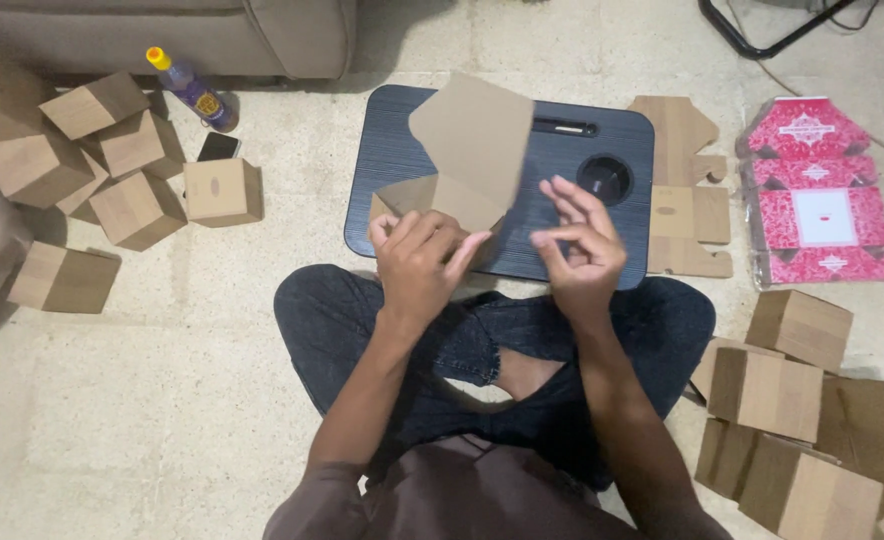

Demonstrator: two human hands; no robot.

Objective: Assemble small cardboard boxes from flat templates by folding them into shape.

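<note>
Beige floor surrounds a dark lap desk (572, 160). Left hand (417, 265) pinches the lower edge of a half-folded cardboard blank (472, 150) standing over the desk; right hand (582, 245) hovers beside it, fingers loosely curled, holding nothing. Held by one edge, the blank could flop or crease off its score lines.

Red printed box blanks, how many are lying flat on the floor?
1 that can be told: the red printed stack lies at the far right, beside the brown flat blanks and the black lap desk. It looks wrapped, so more sheets may be hidden beneath the top one.
</note>
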